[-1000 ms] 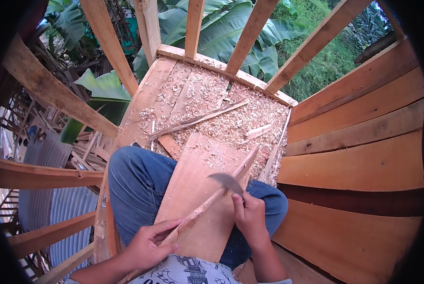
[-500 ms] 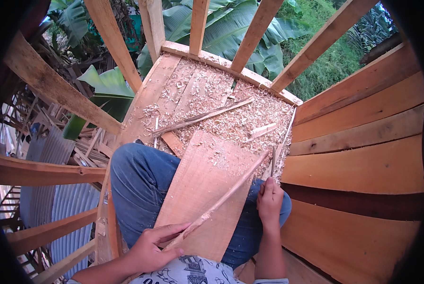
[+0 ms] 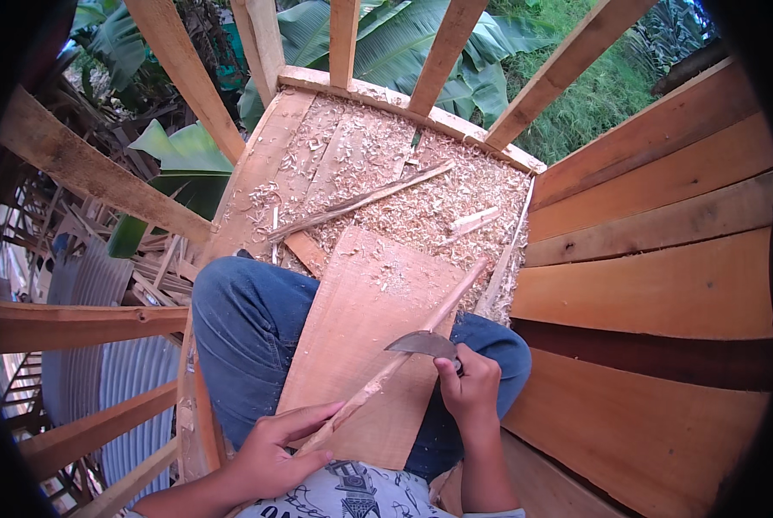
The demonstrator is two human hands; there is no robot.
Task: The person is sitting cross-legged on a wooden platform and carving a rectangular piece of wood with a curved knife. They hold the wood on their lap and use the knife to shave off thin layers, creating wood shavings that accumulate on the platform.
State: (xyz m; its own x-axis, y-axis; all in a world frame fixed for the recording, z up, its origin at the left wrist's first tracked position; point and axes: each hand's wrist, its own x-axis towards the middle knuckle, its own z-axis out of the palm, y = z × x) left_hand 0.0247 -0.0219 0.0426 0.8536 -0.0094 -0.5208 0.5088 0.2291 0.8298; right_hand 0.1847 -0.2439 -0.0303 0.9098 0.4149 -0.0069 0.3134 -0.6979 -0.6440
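Note:
My left hand (image 3: 281, 443) is closed round the near end of a long, thin wooden stick (image 3: 371, 388), thumb on one side and fingers on the other. The stick slants up and to the right over a flat wooden board (image 3: 352, 337) that lies across my lap. In my right hand (image 3: 473, 386) is a knife (image 3: 424, 344) with a short, curved blade and a dark handle, mostly hidden by the fingers. The blade points left and lies across the stick about midway along. A pale, freshly cut patch shows on the stick nearer my left hand.
Wood shavings (image 3: 481, 194) cover much of the plank floor ahead. A split wooden strip (image 3: 365, 200) and a short offcut (image 3: 474, 222) lie among them. Upright slats (image 3: 343, 43) stand at the front and left; a plank wall (image 3: 645, 293) rises at the right.
My right hand has moved a little left and down, and the knife has turned from pointing upward to lying across the stick. My left hand keeps its hold at the near end.

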